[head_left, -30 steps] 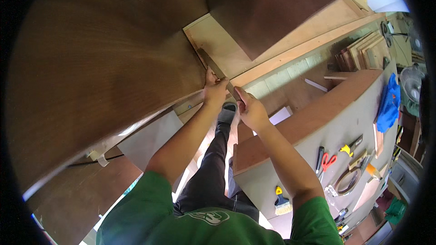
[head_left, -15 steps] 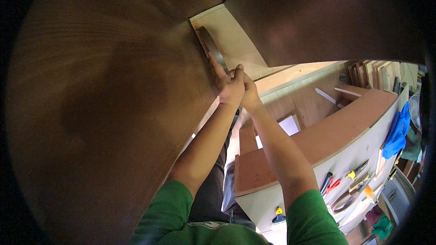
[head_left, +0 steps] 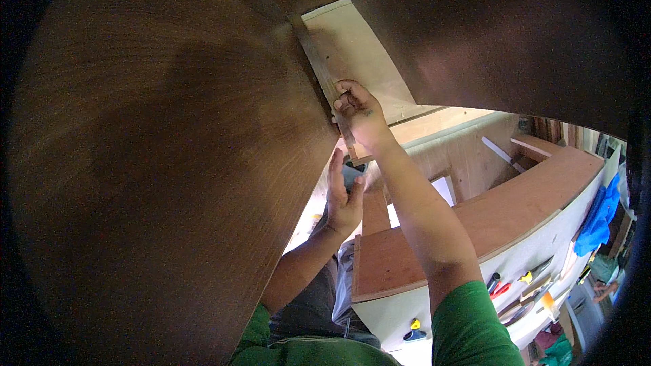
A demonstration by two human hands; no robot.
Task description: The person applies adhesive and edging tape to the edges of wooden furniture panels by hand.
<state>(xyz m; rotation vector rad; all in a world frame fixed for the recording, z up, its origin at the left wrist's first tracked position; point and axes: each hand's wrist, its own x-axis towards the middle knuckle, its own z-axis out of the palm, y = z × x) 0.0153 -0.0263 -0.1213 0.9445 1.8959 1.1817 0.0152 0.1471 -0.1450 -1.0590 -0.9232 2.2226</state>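
Observation:
My right hand (head_left: 356, 105) is wrapped around a long brownish strip (head_left: 312, 54), which lies along the left edge of a pale plywood panel (head_left: 376, 68) in a narrow recess between dark wood-grain boards. Below it, near the strip's lower end, my left hand (head_left: 344, 200) is open, fingers extended and thumb apart. A grey shoe (head_left: 353, 176) shows behind that hand.
Dark boards (head_left: 163, 163) surround the recess. At the right are a reddish plywood frame (head_left: 508, 196), a pale bench surface holding a brush (head_left: 415, 331), red scissors (head_left: 500, 289) and other tools, plus a blue cloth (head_left: 597, 217) and stacked boards (head_left: 563, 129).
My left hand has dropped from the strip to a lower spot, fingers opened. My right hand has moved up along the strip. The view has also shifted, with the recess sitting farther right.

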